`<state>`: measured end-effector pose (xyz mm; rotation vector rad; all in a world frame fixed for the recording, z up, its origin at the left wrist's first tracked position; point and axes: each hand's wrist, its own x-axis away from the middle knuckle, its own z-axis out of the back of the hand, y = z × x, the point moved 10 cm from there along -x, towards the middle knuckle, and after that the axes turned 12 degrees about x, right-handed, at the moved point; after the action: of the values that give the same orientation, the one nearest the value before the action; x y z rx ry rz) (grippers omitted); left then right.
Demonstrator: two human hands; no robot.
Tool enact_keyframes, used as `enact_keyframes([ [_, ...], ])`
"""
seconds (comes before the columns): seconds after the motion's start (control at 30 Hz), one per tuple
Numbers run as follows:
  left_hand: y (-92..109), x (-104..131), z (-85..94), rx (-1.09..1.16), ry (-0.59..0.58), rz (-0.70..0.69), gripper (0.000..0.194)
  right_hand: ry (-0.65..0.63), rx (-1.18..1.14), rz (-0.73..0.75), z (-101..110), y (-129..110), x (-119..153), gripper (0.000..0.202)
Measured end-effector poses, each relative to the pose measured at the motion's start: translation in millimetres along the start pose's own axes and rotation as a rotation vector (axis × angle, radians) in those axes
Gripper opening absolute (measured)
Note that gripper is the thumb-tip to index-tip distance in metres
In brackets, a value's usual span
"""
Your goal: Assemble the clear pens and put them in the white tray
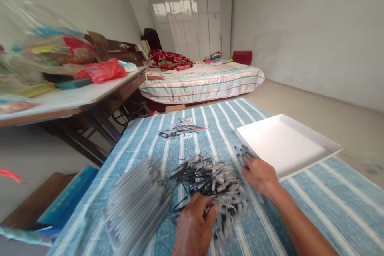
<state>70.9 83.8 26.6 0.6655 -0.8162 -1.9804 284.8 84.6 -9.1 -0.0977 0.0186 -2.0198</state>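
Note:
My right hand (260, 176) is closed beside the white tray, with several dark-tipped pens (243, 153) sticking out from its far side. My left hand (196, 218) lies at the near edge of a heap of black and clear pen parts (210, 176), its fingers curled and thumb bent in. Whatever those fingers pinch is blurred. To the left of the heap is a bundle of pale, translucent tubes (136, 208), like pen barrels, laid side by side. A smaller pile of thin dark pieces (181, 129) lies farther back on the striped cloth.
A shallow white tray (279, 118) stands on the right of the table covered in blue striped cloth (220, 122). At left, a white-topped desk (99, 88) bears plastic bags (103, 71). A blue box (69, 196) sits below it. Behind is a bed (204, 84).

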Motion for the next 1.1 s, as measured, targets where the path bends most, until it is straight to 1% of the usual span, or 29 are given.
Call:
enact_keyframes([
  [0.03,-2,0,-1.6,0.057,0.002,0.019,0.019,0.03,-0.133,0.029,5,-1,1,0.018],
  [0.07,-5,0,-2.7,0.132,0.006,0.046,0.019,0.031,-0.305,0.084,9,-5,4,0.016],
  [0.1,-8,1,-3.4,0.224,0.016,0.083,0.018,-0.004,-0.496,0.161,10,-15,9,0.014],
  [0.17,-16,2,-5.4,0.446,0.052,0.18,0.021,-0.153,-0.832,0.335,9,-44,24,0.013],
  [0.2,-19,3,-7.8,0.563,0.069,0.227,0.025,-0.228,-0.946,0.408,9,-59,34,0.013],
  [0.23,-20,4,-10.9,0.674,0.084,0.266,0.028,-0.275,-1.023,0.467,11,-73,43,0.012],
  [0.3,-19,4,-17.5,0.866,0.109,0.305,0.03,-0.319,-1.119,0.555,18,-97,60,0.011],
  [0.4,-20,4,-23.1,1.113,0.161,0.354,0.025,-0.355,-1.2,0.605,22,-120,77,0.007],
  [0.47,-26,5,-20.0,1.246,0.225,0.42,0.024,-0.348,-1.189,0.601,21,-127,81,0.007],
  [0.53,-34,6,-7.3,1.351,0.337,0.462,0.024,-0.328,-1.129,0.593,16,-130,84,0.01],
  [0.6,-39,9,7.2,1.44,0.451,0.483,0.023,-0.326,-1.055,0.621,12,-135,88,0.017],
  [0.63,-41,10,11.5,1.48,0.487,0.497,0.022,-0.335,-1.032,0.643,10,-139,91,0.021],
  [0.73,-42,10,14.3,1.6,0.527,0.5,0.019,-0.372,-1.013,0.661,7,-152,100,0.029],
  [0.83,-47,5,17.3,1.725,0.517,0.484,0.02,-0.4,-0.964,0.592,-1,-159,106,0.029],
  [0.87,-51,2,24.0,1.754,0.518,0.481,0.021,-0.403,-0.935,0.569,-5,-160,108,0.029],
  [0.9,-56,0,35.7,1.772,0.533,0.469,0.024,-0.406,-0.899,0.572,-9,-161,112,0.029],
  [0.93,-62,-2,54.5,1.775,0.583,0.429,0.026,-0.405,-0.861,0.598,-12,-162,117,0.03],
  [1.0,-78,4,112.4,1.726,0.86,0.226,0.035,-0.372,-0.783,0.707,-14,-163,129,0.032],
  [1.03,-81,7,136.1,1.679,0.943,0.142,0.037,-0.32,-0.747,0.758,-11,-161,131,0.033],
  [1.07,-80,7,149.4,1.626,0.935,0.118,0.035,-0.234,-0.71,0.782,-4,-156,130,0.031],
  [1.1,-78,4,152.6,1.576,0.879,0.143,0.03,-0.13,-0.659,0.777,4,-149,125,0.03],
])
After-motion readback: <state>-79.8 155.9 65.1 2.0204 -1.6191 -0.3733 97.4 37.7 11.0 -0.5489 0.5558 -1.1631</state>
